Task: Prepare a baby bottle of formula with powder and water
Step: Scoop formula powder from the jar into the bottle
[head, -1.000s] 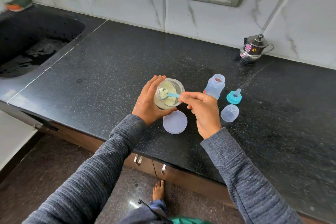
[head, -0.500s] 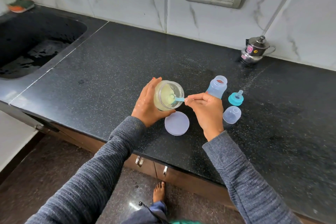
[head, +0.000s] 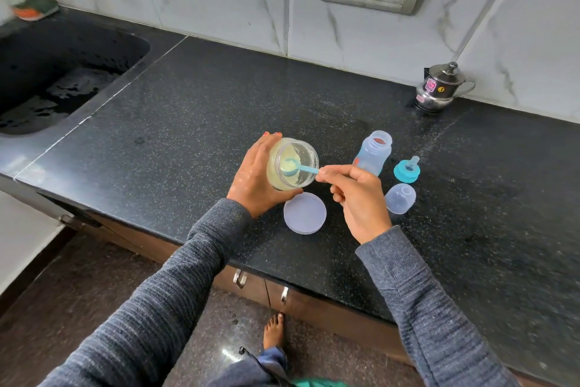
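Left hand (head: pixel 255 181) cupped; right hand (head: pixel 357 198) fingers (head: pixel 326 170) pinched.

Soft, even daylight fills the scene, with only faint shadows on the black counter (head: pixel 194 110). The steel pot (head: pixel 437 90) carries small bright highlights, and the floor (head: pixel 232 352) shows one glare spot. Straight edges bow near the frame's borders. The centre looks sharp; the corners are slightly smeared.

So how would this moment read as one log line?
left hand: tilting jar | right hand: scoop in powder | bottle: open, upright
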A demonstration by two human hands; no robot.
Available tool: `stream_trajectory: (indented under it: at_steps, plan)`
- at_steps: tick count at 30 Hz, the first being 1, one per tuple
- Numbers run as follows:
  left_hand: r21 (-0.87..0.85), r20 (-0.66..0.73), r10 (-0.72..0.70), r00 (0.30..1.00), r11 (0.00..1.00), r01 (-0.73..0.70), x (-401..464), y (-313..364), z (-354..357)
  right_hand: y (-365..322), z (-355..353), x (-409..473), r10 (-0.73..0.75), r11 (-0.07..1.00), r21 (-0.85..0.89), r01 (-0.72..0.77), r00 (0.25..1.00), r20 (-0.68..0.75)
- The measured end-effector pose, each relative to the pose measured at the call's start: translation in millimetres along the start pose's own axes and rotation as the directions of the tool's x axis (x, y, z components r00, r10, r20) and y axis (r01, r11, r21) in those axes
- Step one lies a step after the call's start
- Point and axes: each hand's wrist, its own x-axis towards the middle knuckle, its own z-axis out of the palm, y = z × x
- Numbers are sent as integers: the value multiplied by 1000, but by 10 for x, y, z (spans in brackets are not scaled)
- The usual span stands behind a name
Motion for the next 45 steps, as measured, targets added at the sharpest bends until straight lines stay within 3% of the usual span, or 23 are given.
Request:
stream_trajectory:
  at_steps: [4, 8, 11, 15, 19, 24, 28, 34, 38, 41, 45]
  plan:
    - [22, 3, 20, 1000, 1000, -20, 15, -6, 12, 49, -28, 6, 68, 997, -32, -69, 997, -44]
    - [34, 11, 35, 999, 999, -36, 48, -7, 33, 52, -42, 21, 123, 988, 87, -124, 992, 18]
    - [45, 4, 58, 998, 997, -58, 57, -14, 51, 84, -55, 40, 115, 993, 1, -115, 992, -48]
    - [29, -7, 68, 998, 997, -68, 65, -51, 77, 74, -74, 43, 177, 973, 145, -181, 983, 40]
    - [45, 5, 78, 997, 996, -79, 69, -60, 98, 112, -94, 53, 144, 989, 46, -142, 989, -37]
    - [51, 10, 75, 997, 996, -76, 67, -71, 125, 112, -109, 62, 174, 979, 109, -172, 985, -7]
    - [54, 23, 89, 996, 994, -90, 75, -74, 132, 150, -118, 60, 111, 994, 10, -111, 991, -81]
    - [62, -6, 108, 994, 992, -107, 104, -56, 132, 112, -123, 55, 154, 968, 197, -152, 988, 5]
    - [68, 0, 128, 992, 990, -127, 118, -39, 124, 147, -116, 49, 79, 997, 5, -79, 995, -53]
    - [74, -16, 134, 991, 988, -133, 136, -35, 125, 117, -95, 50, 75, 994, 84, -72, 997, -28]
    - [80, -24, 136, 990, 988, -134, 137, -37, 121, 110, -104, 63, 66, 996, 57, -64, 997, -49]
